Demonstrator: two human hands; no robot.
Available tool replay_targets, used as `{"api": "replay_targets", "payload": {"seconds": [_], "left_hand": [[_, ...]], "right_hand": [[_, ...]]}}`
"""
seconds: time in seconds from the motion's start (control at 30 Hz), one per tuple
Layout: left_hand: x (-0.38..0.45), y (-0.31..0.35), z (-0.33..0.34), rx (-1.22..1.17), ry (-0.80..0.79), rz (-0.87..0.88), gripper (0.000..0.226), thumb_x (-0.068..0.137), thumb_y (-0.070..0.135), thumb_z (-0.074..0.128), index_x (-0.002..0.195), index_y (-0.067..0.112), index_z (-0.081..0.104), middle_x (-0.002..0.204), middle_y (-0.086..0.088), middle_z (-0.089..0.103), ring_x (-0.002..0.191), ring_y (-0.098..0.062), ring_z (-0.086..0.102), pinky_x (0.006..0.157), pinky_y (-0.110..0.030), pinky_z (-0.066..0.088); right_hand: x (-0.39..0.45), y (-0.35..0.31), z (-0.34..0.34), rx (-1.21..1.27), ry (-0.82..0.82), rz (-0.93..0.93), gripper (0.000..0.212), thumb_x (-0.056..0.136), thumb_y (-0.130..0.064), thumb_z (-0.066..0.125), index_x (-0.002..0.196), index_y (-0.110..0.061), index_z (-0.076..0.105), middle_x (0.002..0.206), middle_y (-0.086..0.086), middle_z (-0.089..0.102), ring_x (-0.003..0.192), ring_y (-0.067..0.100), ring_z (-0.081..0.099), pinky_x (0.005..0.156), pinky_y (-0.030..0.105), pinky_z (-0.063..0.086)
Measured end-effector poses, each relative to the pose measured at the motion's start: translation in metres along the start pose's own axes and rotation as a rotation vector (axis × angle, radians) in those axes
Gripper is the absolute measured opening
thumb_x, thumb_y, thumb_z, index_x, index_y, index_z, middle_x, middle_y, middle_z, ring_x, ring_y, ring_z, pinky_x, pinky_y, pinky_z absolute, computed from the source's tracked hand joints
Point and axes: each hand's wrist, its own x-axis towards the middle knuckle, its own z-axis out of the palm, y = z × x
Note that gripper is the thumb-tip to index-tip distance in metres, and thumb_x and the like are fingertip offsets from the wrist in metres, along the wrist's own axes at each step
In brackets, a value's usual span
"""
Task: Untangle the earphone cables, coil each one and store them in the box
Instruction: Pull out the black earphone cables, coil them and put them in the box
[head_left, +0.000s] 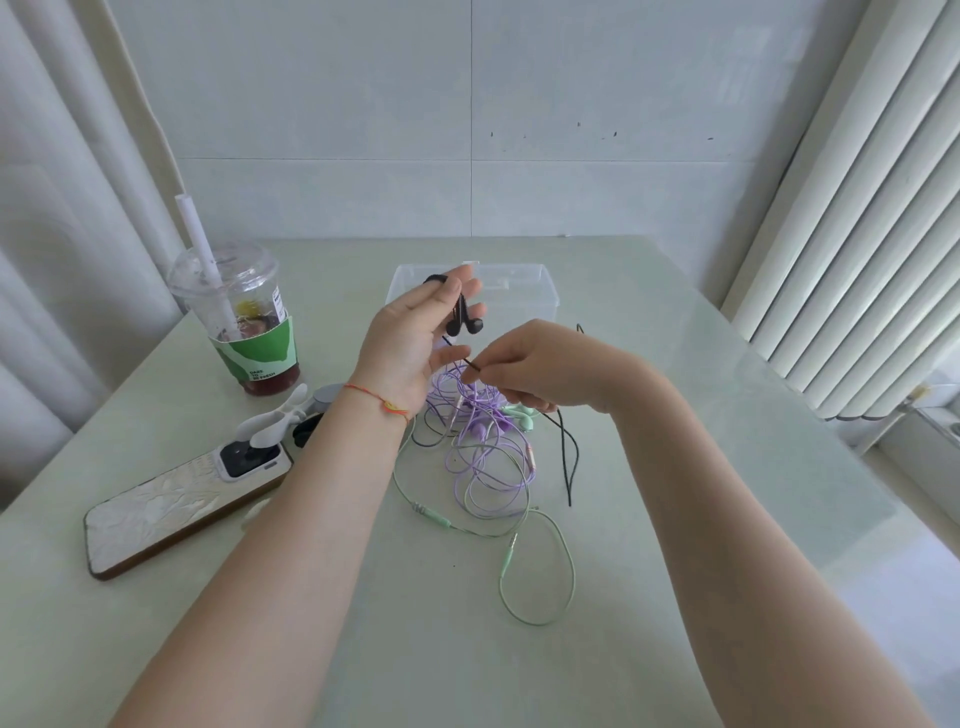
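Note:
My left hand (415, 338) is raised above the table, and black earphones (464, 323) hang from its fingers, with the cable looped over the fingertips. My right hand (524, 371) pinches the black cable (569, 452) near the left palm; the rest of that cable trails down to the table on the right. Under both hands lies a tangle of a purple earphone cable (488, 467) and a mint green earphone cable (540, 571). The clear plastic box (524, 291) stands open behind the hands.
A plastic cup (244, 322) with a straw and dark drink stands at the left. A phone (176, 514) lies face down near the left edge, with a small white fan (275, 421) beside it. The wall is close behind the table.

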Motion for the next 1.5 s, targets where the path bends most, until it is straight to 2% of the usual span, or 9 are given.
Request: {"api": "replay_targets", "payload": {"seconds": [0.2, 0.4, 0.57, 0.8, 0.97, 1.1, 1.3, 1.4, 1.5], "left_hand": [[0.0, -0.006, 0.003, 0.185, 0.103, 0.028, 0.026, 0.097, 0.02, 0.057, 0.118, 0.009, 0.068, 0.108, -0.003, 0.072, 0.073, -0.004, 0.066, 0.055, -0.007, 0.042], [-0.001, -0.006, 0.003, 0.345, 0.048, -0.052, 0.019, 0.097, 0.014, 0.055, 0.106, 0.006, 0.07, 0.083, -0.003, 0.069, 0.058, 0.002, 0.062, 0.053, -0.01, 0.041], [-0.002, -0.003, -0.003, 0.414, -0.254, -0.207, 0.023, 0.101, 0.021, 0.049, 0.095, 0.013, 0.07, 0.075, -0.003, 0.066, 0.076, -0.024, 0.061, 0.076, -0.033, 0.045], [-0.012, 0.006, 0.003, 0.108, -0.496, -0.333, 0.03, 0.1, 0.025, 0.043, 0.097, 0.007, 0.067, 0.072, -0.002, 0.054, 0.07, -0.019, 0.058, 0.065, -0.03, 0.054], [-0.014, 0.01, 0.003, -0.191, -0.571, -0.269, 0.031, 0.095, 0.022, 0.044, 0.092, 0.016, 0.075, 0.08, 0.001, 0.063, 0.079, -0.015, 0.065, 0.067, -0.032, 0.058], [-0.013, 0.015, 0.004, -0.407, -0.479, -0.201, 0.031, 0.096, 0.023, 0.044, 0.1, 0.021, 0.074, 0.114, 0.0, 0.07, 0.109, -0.019, 0.066, 0.066, -0.03, 0.059], [-0.007, 0.011, 0.004, -0.269, -0.272, -0.168, 0.025, 0.101, 0.025, 0.046, 0.119, 0.021, 0.062, 0.132, 0.0, 0.063, 0.119, -0.016, 0.061, 0.062, -0.023, 0.058], [-0.004, 0.006, 0.003, -0.159, -0.167, -0.129, 0.024, 0.1, 0.024, 0.048, 0.119, 0.02, 0.063, 0.13, 0.0, 0.063, 0.116, -0.015, 0.063, 0.065, -0.028, 0.059], [-0.003, 0.002, 0.002, -0.084, -0.099, -0.115, 0.022, 0.099, 0.024, 0.052, 0.116, 0.021, 0.066, 0.126, -0.001, 0.065, 0.107, -0.014, 0.066, 0.063, -0.029, 0.06]], "right_hand": [[-0.003, -0.009, 0.001, -0.139, 0.055, -0.016, 0.019, 0.094, -0.022, 0.058, 0.102, -0.018, 0.075, 0.055, -0.007, 0.047, 0.042, 0.002, 0.041, 0.047, 0.014, 0.034], [-0.002, -0.01, -0.006, -0.196, 0.26, -0.036, 0.018, 0.089, -0.027, 0.062, 0.085, -0.013, 0.073, 0.06, -0.002, 0.045, 0.051, 0.013, 0.038, 0.048, 0.021, 0.031], [-0.004, -0.003, -0.021, -0.155, 0.469, -0.046, 0.014, 0.09, -0.026, 0.061, 0.086, -0.016, 0.07, 0.066, -0.007, 0.052, 0.053, 0.009, 0.041, 0.051, 0.023, 0.032], [-0.002, 0.003, -0.024, -0.016, 0.572, -0.108, 0.014, 0.091, -0.028, 0.063, 0.088, -0.014, 0.066, 0.061, -0.002, 0.046, 0.052, 0.011, 0.038, 0.051, 0.022, 0.03], [-0.004, 0.001, -0.02, 0.108, 0.484, -0.132, 0.017, 0.093, -0.028, 0.059, 0.078, -0.025, 0.066, 0.062, 0.002, 0.045, 0.054, 0.016, 0.039, 0.05, 0.023, 0.031], [-0.006, -0.001, -0.013, 0.064, 0.265, -0.085, 0.037, 0.094, -0.027, 0.056, 0.061, -0.042, 0.065, 0.058, -0.004, 0.05, 0.046, 0.009, 0.041, 0.049, 0.021, 0.035], [-0.006, -0.005, -0.007, -0.136, 0.105, -0.025, 0.051, 0.095, -0.034, 0.057, 0.045, -0.044, 0.059, 0.052, -0.009, 0.057, 0.046, 0.014, 0.043, 0.049, 0.022, 0.036], [-0.005, -0.005, -0.006, -0.16, 0.057, -0.021, 0.031, 0.093, -0.033, 0.06, 0.068, -0.047, 0.07, 0.059, -0.005, 0.059, 0.045, 0.011, 0.042, 0.052, 0.024, 0.037], [-0.004, -0.007, -0.005, -0.226, 0.073, -0.024, 0.018, 0.093, -0.03, 0.059, 0.099, -0.028, 0.076, 0.059, -0.007, 0.057, 0.047, 0.007, 0.043, 0.052, 0.02, 0.037]]}}
